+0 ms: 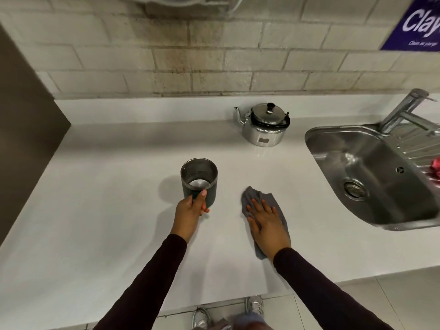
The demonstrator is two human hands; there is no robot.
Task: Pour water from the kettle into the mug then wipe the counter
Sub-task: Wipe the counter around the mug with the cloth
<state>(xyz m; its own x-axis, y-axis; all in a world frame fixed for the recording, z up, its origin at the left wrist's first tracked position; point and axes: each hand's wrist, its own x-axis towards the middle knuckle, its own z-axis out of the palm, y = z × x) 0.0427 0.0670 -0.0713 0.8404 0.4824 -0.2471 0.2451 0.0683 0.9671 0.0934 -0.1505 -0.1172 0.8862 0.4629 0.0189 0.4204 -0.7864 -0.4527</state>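
A dark mug (199, 179) with a steel inside stands upright on the white counter (95, 210), some water showing at its bottom. My left hand (190, 210) grips its near side. A grey cloth (258, 198) lies flat on the counter to the right of the mug, and my right hand (266, 222) presses down on it with fingers spread. The shiny steel kettle (263, 125) with a black knob stands upright farther back, its spout pointing left, apart from both hands.
A steel sink (371, 177) with a tap (402, 110) is set in the counter at the right; something red (435, 164) lies on its drainer. A tiled wall runs behind. The counter's front edge is near my body, floor and shoes below.
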